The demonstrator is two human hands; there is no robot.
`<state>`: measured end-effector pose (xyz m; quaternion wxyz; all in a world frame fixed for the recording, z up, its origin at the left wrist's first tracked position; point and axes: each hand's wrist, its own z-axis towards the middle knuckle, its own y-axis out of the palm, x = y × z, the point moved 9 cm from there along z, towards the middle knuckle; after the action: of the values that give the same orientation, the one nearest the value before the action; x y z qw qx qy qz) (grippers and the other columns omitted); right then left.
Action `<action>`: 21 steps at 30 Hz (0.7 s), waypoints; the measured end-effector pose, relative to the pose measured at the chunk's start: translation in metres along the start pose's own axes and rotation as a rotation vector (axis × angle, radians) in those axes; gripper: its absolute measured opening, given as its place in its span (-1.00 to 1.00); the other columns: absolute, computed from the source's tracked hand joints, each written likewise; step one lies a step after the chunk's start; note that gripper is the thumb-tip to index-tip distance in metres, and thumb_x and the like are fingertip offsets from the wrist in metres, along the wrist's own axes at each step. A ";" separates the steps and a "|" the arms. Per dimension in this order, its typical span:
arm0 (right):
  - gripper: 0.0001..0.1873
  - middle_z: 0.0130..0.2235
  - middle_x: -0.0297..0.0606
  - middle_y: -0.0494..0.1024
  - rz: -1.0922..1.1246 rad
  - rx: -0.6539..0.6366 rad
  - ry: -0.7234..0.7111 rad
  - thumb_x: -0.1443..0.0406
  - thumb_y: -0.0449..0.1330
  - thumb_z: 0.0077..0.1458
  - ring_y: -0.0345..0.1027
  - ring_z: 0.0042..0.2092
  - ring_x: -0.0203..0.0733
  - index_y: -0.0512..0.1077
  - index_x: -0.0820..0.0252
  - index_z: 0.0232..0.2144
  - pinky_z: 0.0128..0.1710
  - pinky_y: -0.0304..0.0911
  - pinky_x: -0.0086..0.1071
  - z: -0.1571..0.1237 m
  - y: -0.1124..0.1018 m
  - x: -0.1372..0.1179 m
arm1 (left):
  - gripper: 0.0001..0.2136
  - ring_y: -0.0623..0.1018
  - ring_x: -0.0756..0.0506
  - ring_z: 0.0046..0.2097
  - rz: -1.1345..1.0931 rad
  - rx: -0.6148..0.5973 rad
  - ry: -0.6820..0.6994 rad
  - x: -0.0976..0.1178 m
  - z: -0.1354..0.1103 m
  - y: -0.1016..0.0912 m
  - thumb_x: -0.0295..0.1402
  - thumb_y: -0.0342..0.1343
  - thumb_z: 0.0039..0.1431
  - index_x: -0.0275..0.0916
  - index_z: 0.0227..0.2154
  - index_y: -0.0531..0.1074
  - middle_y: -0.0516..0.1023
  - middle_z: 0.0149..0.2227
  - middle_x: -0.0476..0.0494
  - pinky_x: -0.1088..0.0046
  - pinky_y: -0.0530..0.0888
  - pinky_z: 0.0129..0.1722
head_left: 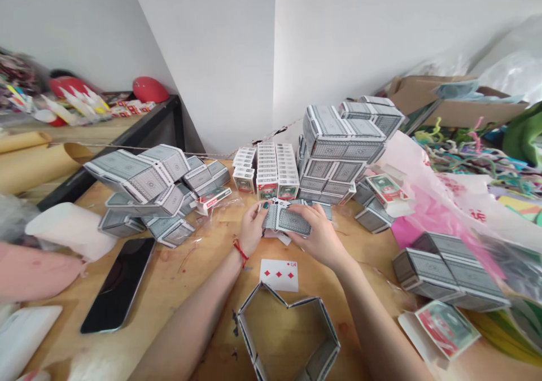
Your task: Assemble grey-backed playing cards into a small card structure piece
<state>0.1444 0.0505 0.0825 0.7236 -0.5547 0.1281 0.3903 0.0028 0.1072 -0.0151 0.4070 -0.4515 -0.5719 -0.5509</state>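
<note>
Both my hands meet at the middle of the wooden table around some grey-backed playing cards point(292, 221). My left hand point(253, 228), with a red string on the wrist, pinches the cards' left side. At their right side, my right hand point(317, 234) grips them with the thumb hidden behind. More loose cards point(277, 235) lie partly hidden underneath. Closer to me, a three of diamonds point(278, 274) rests face up. In front of it stands a heart-shaped frame point(332, 327) folded from cards, its notch pointing away from me.
Folded-card blocks are stacked at left point(135, 180) and right point(334, 144). Rows of card boxes point(266, 169) stand between them. A black phone point(121, 285) lies left. Near the right edge are more card blocks point(449, 271) and an opened card box point(444, 327).
</note>
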 end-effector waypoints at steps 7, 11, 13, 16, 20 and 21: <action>-0.48 -0.24 -0.21 0.32 0.044 -0.036 0.102 0.30 0.21 -0.11 0.23 -0.16 -0.09 0.25 0.06 -0.03 -0.14 0.22 -0.19 -0.003 0.002 0.010 | -0.75 0.42 0.01 -0.42 -0.006 -0.025 -0.005 0.000 -0.001 0.002 -0.20 0.10 -0.03 -0.29 -0.37 0.41 0.46 -0.43 -0.07 0.56 0.34 -0.45; -0.49 -0.22 -0.20 0.30 0.066 -0.043 0.102 0.31 0.20 -0.10 0.24 -0.15 -0.09 0.25 0.05 -0.04 -0.13 0.22 -0.17 -0.003 0.004 0.010 | -0.78 0.41 0.02 -0.42 -0.020 -0.012 -0.016 0.000 0.000 0.001 -0.22 0.11 -0.05 -0.28 -0.41 0.41 0.43 -0.47 -0.04 0.58 0.33 -0.46; -0.50 -0.21 -0.20 0.30 0.070 -0.046 0.102 0.31 0.20 -0.10 0.24 -0.14 -0.08 0.24 0.04 -0.04 -0.13 0.22 -0.16 -0.003 0.006 0.010 | -0.79 0.40 0.02 -0.43 -0.015 -0.008 -0.021 0.000 0.000 0.000 -0.23 0.12 -0.06 -0.27 -0.41 0.41 0.42 -0.48 -0.02 0.58 0.32 -0.46; -0.50 -0.21 -0.20 0.30 0.075 -0.052 0.105 0.32 0.20 -0.10 0.25 -0.14 -0.08 0.24 0.05 -0.04 -0.13 0.23 -0.16 -0.003 0.008 0.010 | -0.80 0.39 0.03 -0.44 -0.010 -0.011 -0.021 0.001 0.000 0.001 -0.24 0.12 -0.07 -0.26 -0.40 0.41 0.41 -0.49 0.00 0.59 0.31 -0.47; -0.47 -0.17 -0.18 0.31 0.090 -0.045 0.099 0.32 0.21 -0.10 0.25 -0.11 -0.09 0.22 0.06 -0.03 -0.10 0.22 -0.16 -0.003 0.009 0.011 | -0.81 0.36 0.05 -0.47 -0.017 -0.026 -0.010 0.001 -0.001 0.003 -0.25 0.11 -0.05 -0.26 -0.40 0.40 0.38 -0.52 0.02 0.60 0.30 -0.49; -0.46 -0.15 -0.18 0.32 0.093 -0.043 0.096 0.32 0.21 -0.10 0.25 -0.10 -0.08 0.21 0.06 -0.02 -0.08 0.21 -0.16 -0.003 0.010 0.011 | -0.81 0.36 0.05 -0.48 -0.015 -0.028 -0.007 0.001 -0.001 0.003 -0.25 0.11 -0.05 -0.26 -0.40 0.40 0.38 -0.52 0.02 0.60 0.30 -0.49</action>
<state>0.1459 0.0530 0.0677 0.6858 -0.5815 0.1798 0.3991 0.0058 0.1066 -0.0131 0.3944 -0.4548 -0.5688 -0.5604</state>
